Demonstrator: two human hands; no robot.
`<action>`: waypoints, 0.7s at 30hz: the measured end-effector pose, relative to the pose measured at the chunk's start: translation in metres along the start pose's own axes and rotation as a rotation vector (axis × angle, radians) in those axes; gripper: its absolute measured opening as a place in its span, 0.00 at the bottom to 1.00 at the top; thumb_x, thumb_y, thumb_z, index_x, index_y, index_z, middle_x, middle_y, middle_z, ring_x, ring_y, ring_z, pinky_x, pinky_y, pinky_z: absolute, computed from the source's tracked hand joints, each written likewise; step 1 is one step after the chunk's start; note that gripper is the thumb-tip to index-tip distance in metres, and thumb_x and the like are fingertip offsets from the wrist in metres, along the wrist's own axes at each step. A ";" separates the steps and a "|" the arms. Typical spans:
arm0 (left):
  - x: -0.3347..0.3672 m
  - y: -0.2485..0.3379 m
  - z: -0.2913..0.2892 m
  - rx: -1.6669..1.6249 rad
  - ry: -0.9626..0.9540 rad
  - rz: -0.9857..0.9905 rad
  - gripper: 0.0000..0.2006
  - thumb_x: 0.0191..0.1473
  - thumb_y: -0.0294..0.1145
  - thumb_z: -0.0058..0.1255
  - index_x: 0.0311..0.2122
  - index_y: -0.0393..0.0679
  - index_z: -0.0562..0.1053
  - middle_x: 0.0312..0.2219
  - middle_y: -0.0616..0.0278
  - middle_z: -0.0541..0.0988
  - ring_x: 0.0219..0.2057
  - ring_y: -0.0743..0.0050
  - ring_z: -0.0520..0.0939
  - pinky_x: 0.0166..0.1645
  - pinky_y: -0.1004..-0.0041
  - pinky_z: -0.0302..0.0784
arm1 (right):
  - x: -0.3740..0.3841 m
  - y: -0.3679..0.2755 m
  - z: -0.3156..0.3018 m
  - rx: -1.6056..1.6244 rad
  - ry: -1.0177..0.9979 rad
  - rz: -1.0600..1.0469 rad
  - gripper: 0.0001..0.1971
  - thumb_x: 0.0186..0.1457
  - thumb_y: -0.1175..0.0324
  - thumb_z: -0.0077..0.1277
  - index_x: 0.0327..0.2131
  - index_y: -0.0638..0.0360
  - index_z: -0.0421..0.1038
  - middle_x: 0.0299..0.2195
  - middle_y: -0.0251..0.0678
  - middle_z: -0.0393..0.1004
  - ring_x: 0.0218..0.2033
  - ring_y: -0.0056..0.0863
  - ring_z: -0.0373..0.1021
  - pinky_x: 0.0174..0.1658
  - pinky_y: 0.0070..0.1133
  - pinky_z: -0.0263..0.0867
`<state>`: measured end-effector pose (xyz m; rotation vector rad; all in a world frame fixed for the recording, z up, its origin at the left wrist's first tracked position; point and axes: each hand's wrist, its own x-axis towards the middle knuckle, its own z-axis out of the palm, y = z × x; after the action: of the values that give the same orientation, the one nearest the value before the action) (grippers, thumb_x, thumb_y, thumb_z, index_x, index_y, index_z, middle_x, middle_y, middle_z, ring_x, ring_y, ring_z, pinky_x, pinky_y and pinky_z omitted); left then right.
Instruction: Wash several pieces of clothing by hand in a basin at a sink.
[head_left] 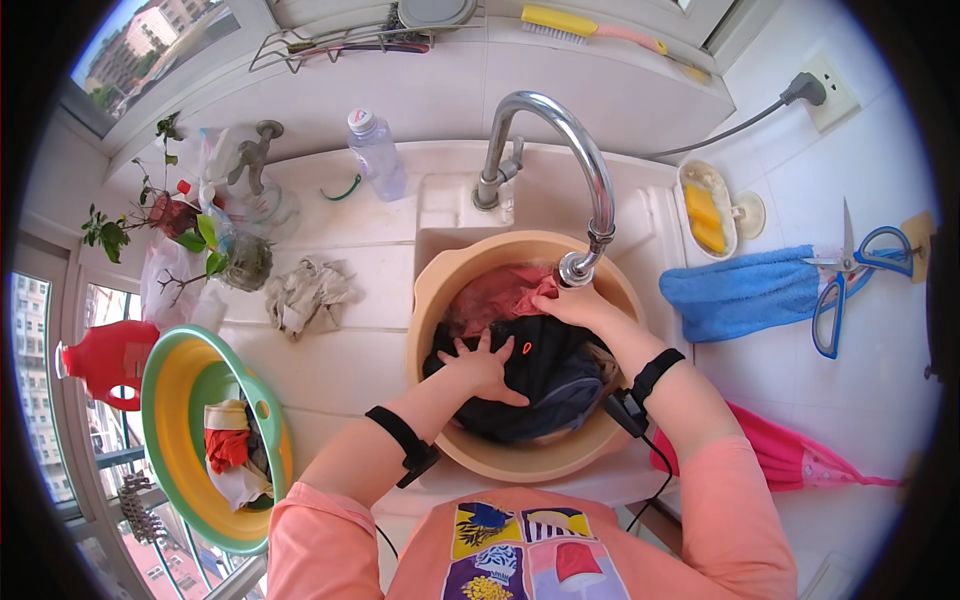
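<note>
A tan plastic basin (425, 315) sits in the sink under the curved chrome tap (590, 180). Dark wet clothes (535, 350) fill most of it, and a reddish-pink cloth (490, 298) lies at its far side. My left hand (482, 370) rests on the dark clothes with its fingers spread. Just below the tap's spout, my right hand (578, 306) has its fingers closed on the edge of the reddish-pink cloth. The spout hides part of that hand.
Left stands a green-and-yellow basin (165, 430) with clothes, beside a red jug (110, 365). A crumpled grey rag (308, 296), clear bottle (378, 165) and potted plant (245, 260) occupy the counter. A soap dish (690, 180), blue towel (740, 295) and scissors (845, 265) are right.
</note>
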<state>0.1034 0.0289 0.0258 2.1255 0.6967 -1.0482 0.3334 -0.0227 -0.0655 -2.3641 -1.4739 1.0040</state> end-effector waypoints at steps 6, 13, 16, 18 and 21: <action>-0.022 0.012 0.042 0.083 -0.026 0.125 0.51 0.40 0.65 0.56 0.67 0.66 0.44 0.67 0.56 0.29 0.60 0.12 0.35 0.56 0.25 0.48 | 0.004 -0.061 0.012 -0.220 -0.105 0.187 0.39 0.39 0.45 0.59 0.56 0.45 0.61 0.57 0.44 0.63 0.56 0.52 0.60 0.56 0.47 0.56; -0.032 0.034 0.072 0.190 -0.125 0.304 0.37 0.50 0.50 0.54 0.64 0.68 0.53 0.67 0.62 0.35 0.60 0.10 0.33 0.54 0.21 0.46 | -0.031 -0.104 0.009 -0.121 -0.130 -0.209 0.20 0.39 0.58 0.56 0.37 0.55 0.70 0.34 0.46 0.76 0.39 0.50 0.72 0.42 0.39 0.67; -0.020 0.032 0.077 0.198 -0.195 0.324 0.35 0.51 0.51 0.52 0.64 0.68 0.54 0.67 0.61 0.37 0.60 0.12 0.34 0.54 0.21 0.45 | -0.067 -0.123 0.002 -0.294 -0.125 -0.318 0.26 0.45 0.62 0.55 0.49 0.52 0.61 0.40 0.45 0.74 0.47 0.50 0.67 0.47 0.46 0.61; -0.005 0.030 0.082 0.180 -0.219 0.332 0.34 0.52 0.52 0.51 0.64 0.67 0.54 0.67 0.61 0.38 0.61 0.14 0.36 0.54 0.21 0.44 | -0.084 -0.128 -0.002 -0.330 -0.230 -0.294 0.33 0.49 0.63 0.54 0.58 0.45 0.53 0.53 0.46 0.65 0.57 0.55 0.57 0.51 0.55 0.54; 0.015 0.028 0.086 0.180 -0.228 0.413 0.37 0.51 0.59 0.47 0.64 0.61 0.55 0.67 0.57 0.41 0.64 0.30 0.44 0.56 0.24 0.45 | -0.080 -0.116 0.010 -0.586 -0.333 -0.179 0.39 0.52 0.59 0.52 0.65 0.32 0.45 0.66 0.45 0.41 0.65 0.62 0.36 0.56 0.65 0.40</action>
<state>0.0902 -0.0515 -0.0175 2.1285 0.0489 -1.1249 0.2206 -0.0354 0.0176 -2.4299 -2.3327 1.0693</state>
